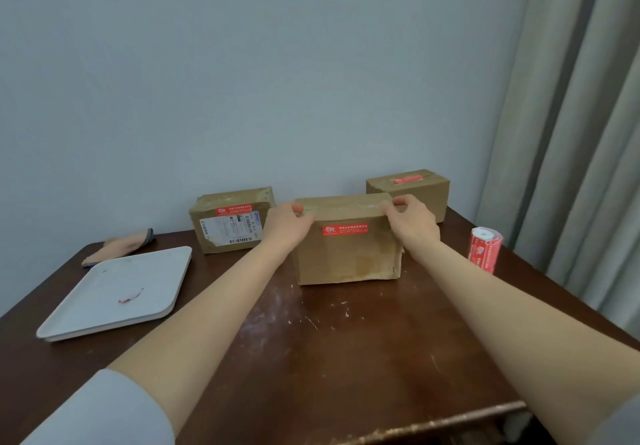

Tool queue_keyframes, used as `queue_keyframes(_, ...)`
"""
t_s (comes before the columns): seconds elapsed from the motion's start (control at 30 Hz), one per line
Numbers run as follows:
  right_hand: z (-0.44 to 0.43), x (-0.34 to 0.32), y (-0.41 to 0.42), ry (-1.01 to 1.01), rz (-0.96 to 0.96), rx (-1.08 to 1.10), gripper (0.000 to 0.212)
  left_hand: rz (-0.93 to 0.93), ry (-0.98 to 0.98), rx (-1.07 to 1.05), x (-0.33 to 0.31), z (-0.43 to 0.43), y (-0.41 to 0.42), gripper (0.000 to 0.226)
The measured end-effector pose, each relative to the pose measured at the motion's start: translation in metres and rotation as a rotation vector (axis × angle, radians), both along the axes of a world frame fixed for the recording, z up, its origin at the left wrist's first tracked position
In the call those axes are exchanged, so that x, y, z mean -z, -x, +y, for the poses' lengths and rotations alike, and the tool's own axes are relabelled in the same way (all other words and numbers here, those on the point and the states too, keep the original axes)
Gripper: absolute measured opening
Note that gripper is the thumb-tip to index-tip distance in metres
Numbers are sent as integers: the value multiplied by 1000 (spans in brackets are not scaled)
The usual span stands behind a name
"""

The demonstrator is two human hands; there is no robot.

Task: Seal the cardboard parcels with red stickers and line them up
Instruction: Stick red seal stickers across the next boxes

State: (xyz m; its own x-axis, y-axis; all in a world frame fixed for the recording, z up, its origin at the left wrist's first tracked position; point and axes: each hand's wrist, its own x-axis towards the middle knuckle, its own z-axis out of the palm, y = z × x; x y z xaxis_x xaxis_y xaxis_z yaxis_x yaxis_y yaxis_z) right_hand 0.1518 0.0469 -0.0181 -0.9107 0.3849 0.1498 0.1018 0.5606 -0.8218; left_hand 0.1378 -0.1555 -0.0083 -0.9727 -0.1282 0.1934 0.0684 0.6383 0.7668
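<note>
Three cardboard parcels stand at the back of the dark wooden table [346, 351]. The middle parcel [346, 257] bears a red sticker [345, 229] on its near face. My left hand [287, 223] grips its top left corner, and my right hand [412, 223] grips its top right corner. The left parcel [228, 219] stands by the wall with a red sticker [234, 209] above a white shipping label. The right parcel [410, 190] stands farther back with a red sticker [408, 179] on top. A roll of red stickers [485, 249] stands upright to the right.
A white square tray [117, 292] with a small pink scrap lies at the left. Behind it lies a tan cloth item [119, 247]. A grey curtain [571, 133] hangs at the right, close to the table's edge. The wall runs right behind the parcels.
</note>
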Motion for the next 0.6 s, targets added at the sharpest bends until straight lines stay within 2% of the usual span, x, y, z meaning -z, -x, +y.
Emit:
queue_keyframes(0.23,11,-16,-42,-80,-38,-91,54,68,14,27,-10,8,-35,36)
queue_keyframes(0.43,16,-24,-42,-186,-19,-83,32,127,26,56,-12,8,-41,38)
queue_keyframes(0.53,11,-23,-37,-210,12,-76,35,132,72,66,-6,8,-37,39)
queue_keyframes(0.6,7,-22,-32,-213,33,-76,37,115,71,66,-2,10,-34,49)
